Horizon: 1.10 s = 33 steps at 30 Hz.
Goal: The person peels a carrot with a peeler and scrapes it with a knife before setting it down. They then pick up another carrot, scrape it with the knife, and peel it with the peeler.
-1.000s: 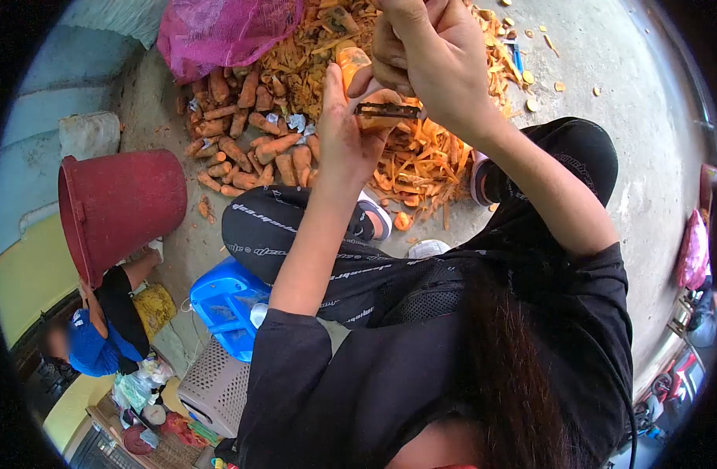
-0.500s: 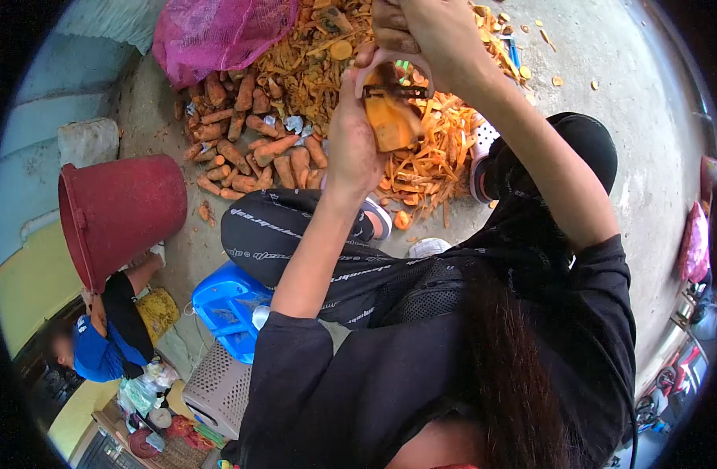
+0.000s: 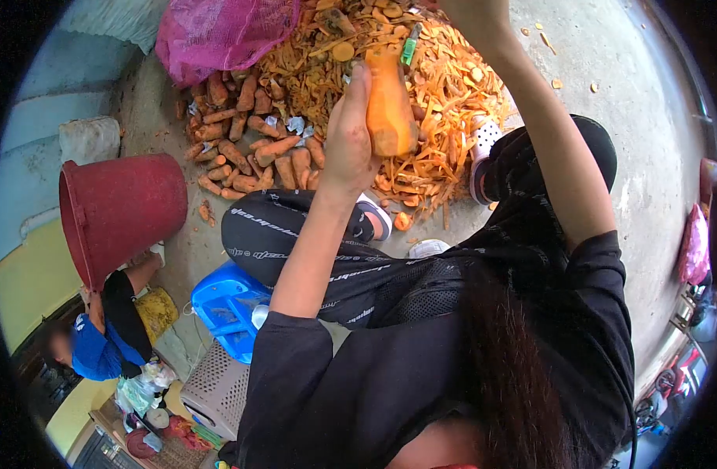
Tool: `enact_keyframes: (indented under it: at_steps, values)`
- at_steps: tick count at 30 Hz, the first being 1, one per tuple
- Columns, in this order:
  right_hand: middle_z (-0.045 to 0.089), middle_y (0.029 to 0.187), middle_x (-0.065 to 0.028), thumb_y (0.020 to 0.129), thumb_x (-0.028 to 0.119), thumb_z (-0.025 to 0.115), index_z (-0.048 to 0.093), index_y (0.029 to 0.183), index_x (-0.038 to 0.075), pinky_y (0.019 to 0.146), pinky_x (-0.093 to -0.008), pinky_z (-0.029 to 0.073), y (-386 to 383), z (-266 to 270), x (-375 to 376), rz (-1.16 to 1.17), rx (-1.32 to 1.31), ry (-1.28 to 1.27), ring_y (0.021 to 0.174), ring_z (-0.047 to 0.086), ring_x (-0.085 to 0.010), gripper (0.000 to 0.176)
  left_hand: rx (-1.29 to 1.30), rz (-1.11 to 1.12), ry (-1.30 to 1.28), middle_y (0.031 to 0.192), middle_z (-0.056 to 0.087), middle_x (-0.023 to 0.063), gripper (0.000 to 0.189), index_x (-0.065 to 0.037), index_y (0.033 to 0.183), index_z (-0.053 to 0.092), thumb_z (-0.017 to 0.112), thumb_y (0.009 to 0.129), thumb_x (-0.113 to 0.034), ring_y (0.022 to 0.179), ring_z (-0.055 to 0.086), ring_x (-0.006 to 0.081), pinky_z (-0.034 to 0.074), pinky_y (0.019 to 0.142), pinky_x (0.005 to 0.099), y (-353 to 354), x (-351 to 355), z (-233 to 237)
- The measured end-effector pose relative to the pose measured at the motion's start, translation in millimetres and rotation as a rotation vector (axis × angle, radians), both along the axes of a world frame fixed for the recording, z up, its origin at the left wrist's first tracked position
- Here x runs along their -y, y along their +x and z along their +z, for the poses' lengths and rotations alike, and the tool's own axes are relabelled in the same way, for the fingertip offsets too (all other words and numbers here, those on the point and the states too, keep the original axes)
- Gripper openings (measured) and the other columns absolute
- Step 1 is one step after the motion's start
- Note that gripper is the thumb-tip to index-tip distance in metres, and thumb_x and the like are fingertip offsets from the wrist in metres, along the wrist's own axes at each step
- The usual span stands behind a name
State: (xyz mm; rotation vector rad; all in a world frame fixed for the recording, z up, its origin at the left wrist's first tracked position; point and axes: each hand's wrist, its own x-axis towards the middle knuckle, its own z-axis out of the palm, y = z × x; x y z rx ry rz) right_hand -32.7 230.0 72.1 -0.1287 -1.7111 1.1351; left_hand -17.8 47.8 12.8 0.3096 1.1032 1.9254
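In front of me, my left hand (image 3: 349, 137) is closed around a thick, partly peeled orange carrot (image 3: 390, 113), held upright over the peel pile. Brown skin remains near its lower end. My right hand (image 3: 476, 12) is at the top edge; its fingers are cut off by the frame, so any tool in them is hidden. Behind the carrot lies a heap of orange peelings (image 3: 452, 102). A small green-handled tool (image 3: 409, 48) shows just beside the carrot's top. Unpeeled carrots (image 3: 257, 152) lie in a pile left of my left hand.
A magenta mesh sack (image 3: 218, 39) lies beyond the carrots. To the left is a tipped red bucket (image 3: 128, 211). By my knee stand a blue plastic stool (image 3: 229, 309) and a grey perforated crate (image 3: 218, 383). Another person (image 3: 108, 344) sits at the far left.
My right hand has moved up and away from the carrot, taking the pale-framed peeler out of view. The carrot's peeled face is now uncovered. My left hand keeps its hold in nearly the same place.
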Motion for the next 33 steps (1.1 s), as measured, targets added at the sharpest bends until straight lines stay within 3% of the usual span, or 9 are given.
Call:
enact_keyframes:
  at_steps: [3,6,13,16,19,22,26,29,33]
  values:
    - [0.04,0.056,0.0036,0.098,0.03,0.044,0.036,0.085,0.012,0.036,-0.0197,0.033,14.4,10.8,8.9,0.55,-0.015,-0.565,0.04,0.036,-0.0047,0.023,0.052,0.115,0.015,0.09,0.062,0.0092,0.055,-0.003,0.117,0.048,0.025,0.098,-0.049,0.075,0.064,0.0202,0.055,0.063,0.0311,1.0,-7.2,1.8]
    - [0.039,0.057,0.0039,0.099,0.028,0.043,0.036,0.085,0.013,0.035,-0.0191,0.032,24.8,11.2,27.3,0.723,0.0,-0.725,0.041,0.035,-0.0044,0.022,0.061,0.099,0.042,0.098,0.062,0.0095,0.058,-0.005,0.118,0.048,0.019,0.098,-0.051,0.08,0.065,0.0235,0.057,0.064,0.0352,-1.9,-7.1,2.8]
    - [0.044,0.063,0.0014,0.098,0.028,0.045,0.04,0.087,0.009,0.039,-0.0184,0.036,20.3,5.3,32.0,0.636,0.067,-0.565,0.046,0.041,-0.0044,0.022,-0.181,0.123,-0.158,0.086,0.062,0.0122,0.06,0.0,0.108,0.053,0.015,0.099,-0.046,0.068,0.062,0.0207,0.054,0.062,0.0315,8.6,-7.5,-7.1]
    - [0.047,0.067,-0.0004,0.097,0.025,0.047,0.044,0.091,0.007,0.044,-0.0198,0.041,-4.1,-13.7,0.0,0.297,0.143,-0.472,0.049,0.045,-0.0072,0.02,-0.228,0.063,-0.205,0.084,0.062,0.0123,0.059,0.001,0.106,0.054,0.015,0.1,-0.043,0.067,0.061,0.019,0.053,0.063,0.0304,15.7,-5.3,9.5]
    - [0.055,0.074,-0.0064,0.097,0.022,0.047,0.047,0.095,0.003,0.047,-0.0239,0.046,-14.2,-18.4,-10.5,0.198,0.016,-0.214,0.051,0.051,-0.0144,0.019,-0.243,0.112,-0.212,0.083,0.062,0.0121,0.052,0.001,0.105,0.054,0.018,0.101,-0.037,0.068,0.061,0.0181,0.052,0.064,0.0299,6.9,-3.1,0.7]
    - [0.06,0.081,-0.0116,0.097,0.022,0.047,0.048,0.097,0.001,0.049,-0.0269,0.047,-10.6,-10.2,-14.3,0.058,-0.078,0.545,0.058,0.057,-0.0203,0.021,-0.234,0.149,-0.262,0.084,0.062,0.0105,0.048,0.001,0.104,0.055,0.023,0.1,-0.035,0.071,0.061,0.017,0.051,0.065,0.029,2.3,-3.6,1.1]
    - [0.06,0.088,-0.0159,0.094,0.016,0.051,0.048,0.102,-0.001,0.065,-0.0305,0.049,6.1,7.7,0.5,-0.077,0.353,0.115,0.077,0.061,-0.021,0.019,-0.071,0.185,-0.193,0.085,0.062,0.0095,0.048,0.0,0.101,0.056,0.028,0.1,-0.038,0.072,0.061,0.0158,0.05,0.068,0.0285,8.8,-8.8,4.2]
    - [0.057,0.086,-0.0137,0.093,0.015,0.052,0.048,0.102,-0.001,0.069,-0.0304,0.048,8.6,4.3,2.5,0.11,0.27,0.038,0.08,0.06,-0.0197,0.019,0.034,0.174,-0.099,0.092,0.061,0.0086,0.041,-0.003,0.11,0.053,0.034,0.099,-0.038,0.081,0.062,0.0173,0.053,0.072,0.0315,3.1,-8.5,1.3]
    - [0.054,0.084,-0.0091,0.094,0.017,0.051,0.048,0.101,0.0,0.064,-0.0266,0.045,11.0,1.0,2.8,0.099,0.151,0.254,0.076,0.056,-0.016,0.018,0.187,0.167,-0.006,0.097,0.061,0.0059,0.038,-0.009,0.112,0.053,0.041,0.097,-0.041,0.088,0.062,0.0182,0.054,0.073,0.0347,-4.0,-4.1,-1.1]
